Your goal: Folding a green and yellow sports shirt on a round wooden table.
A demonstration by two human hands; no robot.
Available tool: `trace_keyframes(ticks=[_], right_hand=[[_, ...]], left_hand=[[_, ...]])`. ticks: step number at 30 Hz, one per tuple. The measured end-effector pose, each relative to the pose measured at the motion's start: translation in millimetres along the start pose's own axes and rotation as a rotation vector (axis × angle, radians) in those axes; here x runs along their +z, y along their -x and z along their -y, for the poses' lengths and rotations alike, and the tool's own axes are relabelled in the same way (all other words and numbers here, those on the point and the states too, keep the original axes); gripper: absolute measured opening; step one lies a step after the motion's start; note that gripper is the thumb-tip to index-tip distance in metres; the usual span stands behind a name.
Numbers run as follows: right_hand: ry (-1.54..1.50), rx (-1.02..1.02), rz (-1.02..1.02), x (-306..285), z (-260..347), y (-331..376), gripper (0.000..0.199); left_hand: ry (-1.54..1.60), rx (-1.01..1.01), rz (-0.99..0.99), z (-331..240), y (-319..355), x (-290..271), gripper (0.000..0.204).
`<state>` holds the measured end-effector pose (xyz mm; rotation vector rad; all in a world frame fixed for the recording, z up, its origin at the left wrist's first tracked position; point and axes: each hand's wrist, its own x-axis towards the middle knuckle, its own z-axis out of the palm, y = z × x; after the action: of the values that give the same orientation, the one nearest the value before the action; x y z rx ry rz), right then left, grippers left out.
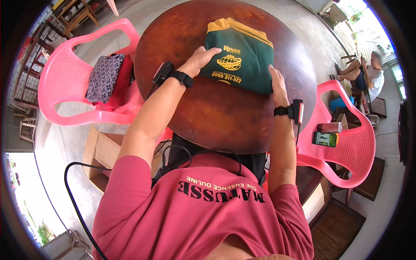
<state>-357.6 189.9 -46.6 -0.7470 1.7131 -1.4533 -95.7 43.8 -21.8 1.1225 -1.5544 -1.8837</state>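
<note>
A folded dark green garment (242,52) with a yellow band along its far edge and yellow print lies on the round brown wooden table (173,26). My left hand (202,60) grips its left side, thumb over the cloth and the other fingers mostly hidden. On the opposite side my right hand (278,86) holds the right edge, its fingers stretched along the fold and partly out of sight. Both wrists wear black straps with small devices attached.
On the left, a pink plastic chair (65,78) carries folded patterned and red cloths (108,78). Another pink chair (359,143) at right holds a phone (325,139) and a cup (329,127). An open cardboard box (106,147) stands lower left. A person (375,78) sits far right.
</note>
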Motion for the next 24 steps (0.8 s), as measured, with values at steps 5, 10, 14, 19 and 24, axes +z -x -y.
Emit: trace_keyframes(ticks=[5,10,14,19,24], right_hand=[[-0.123,-0.188,0.123,6,-11,23,0.048],[-0.148,-0.362,-0.038,18,-22,40,0.043],[-0.029,-0.292,-0.145,20,-21,42,0.049],[0.076,-0.300,-0.165,37,2,68,0.067],[0.206,-0.240,-0.113,11,-11,57,0.064]], left_hand=[[0.096,0.089,0.011,-5,10,-4,0.052],[-0.342,0.498,0.033,14,-18,-8,0.063],[-0.248,0.502,0.059,4,-33,-4,0.059],[-0.055,-0.053,0.122,-17,-41,-17,0.039],[-0.148,-0.179,0.183,-20,-20,-8,0.036]])
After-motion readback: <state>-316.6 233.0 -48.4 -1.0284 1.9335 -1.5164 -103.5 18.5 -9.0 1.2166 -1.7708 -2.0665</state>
